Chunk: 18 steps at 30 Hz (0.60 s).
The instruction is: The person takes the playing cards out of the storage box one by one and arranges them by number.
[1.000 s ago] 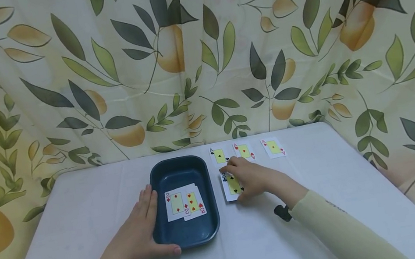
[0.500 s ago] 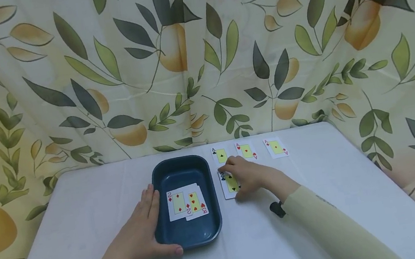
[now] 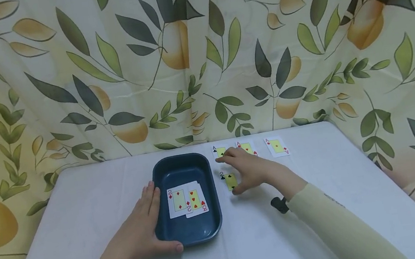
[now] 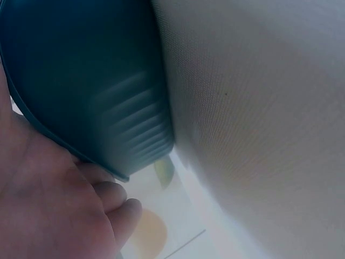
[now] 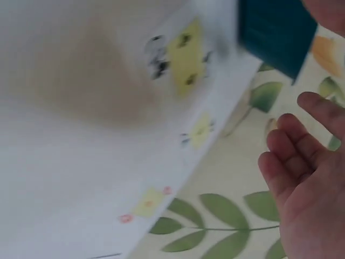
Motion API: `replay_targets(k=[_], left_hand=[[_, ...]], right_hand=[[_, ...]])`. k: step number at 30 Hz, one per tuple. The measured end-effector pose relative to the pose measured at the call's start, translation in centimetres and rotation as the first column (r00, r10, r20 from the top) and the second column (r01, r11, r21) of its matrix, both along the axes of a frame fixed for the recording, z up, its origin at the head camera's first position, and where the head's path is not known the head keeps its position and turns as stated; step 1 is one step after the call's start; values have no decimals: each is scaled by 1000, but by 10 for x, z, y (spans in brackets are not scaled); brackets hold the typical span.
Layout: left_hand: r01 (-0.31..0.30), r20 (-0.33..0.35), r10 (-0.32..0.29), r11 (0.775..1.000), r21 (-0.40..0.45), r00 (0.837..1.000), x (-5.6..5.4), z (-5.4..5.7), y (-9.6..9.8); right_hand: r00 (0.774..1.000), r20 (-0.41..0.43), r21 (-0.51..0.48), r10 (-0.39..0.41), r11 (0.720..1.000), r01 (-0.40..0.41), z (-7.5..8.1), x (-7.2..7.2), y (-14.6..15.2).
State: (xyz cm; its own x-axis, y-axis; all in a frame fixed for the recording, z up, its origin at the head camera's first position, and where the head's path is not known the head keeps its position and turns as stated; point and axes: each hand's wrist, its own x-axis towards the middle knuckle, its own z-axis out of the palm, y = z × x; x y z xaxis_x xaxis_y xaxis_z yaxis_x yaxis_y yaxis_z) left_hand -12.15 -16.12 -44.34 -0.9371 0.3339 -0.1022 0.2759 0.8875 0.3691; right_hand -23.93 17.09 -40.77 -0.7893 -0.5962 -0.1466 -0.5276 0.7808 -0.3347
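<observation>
In the head view a two of clubs (image 3: 231,182) lies face up on the table, just right of a dark blue tray (image 3: 190,233). My right hand (image 3: 253,168) hovers over that card with thumb and fingers spread apart. In the right wrist view nothing is between the fingers (image 5: 294,129), and the two of clubs lies apart from them. My left hand (image 3: 139,229) rests along the tray's left rim, fingers straight and thumb at the near corner. Inside the tray a two of diamonds (image 3: 177,201) partly covers a hearts card (image 3: 197,201).
Beyond the two of clubs, an ace of clubs (image 3: 219,151), an ace of hearts (image 3: 247,147) and an ace of diamonds (image 3: 277,147) lie in a row near the far edge. A patterned curtain (image 3: 197,60) hangs behind the white table (image 3: 344,198).
My right hand has let go of the two of clubs, lifting up and slightly away with its fingers spread. The left hand stays at the tray.
</observation>
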Motion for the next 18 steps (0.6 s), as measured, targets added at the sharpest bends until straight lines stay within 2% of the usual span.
replay_targets(k=[4, 8, 13, 18], left_hand=[[2, -6, -2, 1000, 3, 1000, -1, 0, 0], [8, -18, -8, 1000, 2, 1000, -1, 0, -1], [9, -9, -9, 1000, 1, 1000, -1, 2, 0], [18, -9, -18, 1000, 1, 1000, -1, 2, -1]], right_hand=[[999, -43, -31, 26, 999, -27, 16, 7, -14], [996, -71, -34, 59, 998, -61, 24, 13, -29], [991, -73, -20, 113, 993, -114, 28, 21, -48], [983, -75, -6, 170, 985, -171, 24, 25, -67]])
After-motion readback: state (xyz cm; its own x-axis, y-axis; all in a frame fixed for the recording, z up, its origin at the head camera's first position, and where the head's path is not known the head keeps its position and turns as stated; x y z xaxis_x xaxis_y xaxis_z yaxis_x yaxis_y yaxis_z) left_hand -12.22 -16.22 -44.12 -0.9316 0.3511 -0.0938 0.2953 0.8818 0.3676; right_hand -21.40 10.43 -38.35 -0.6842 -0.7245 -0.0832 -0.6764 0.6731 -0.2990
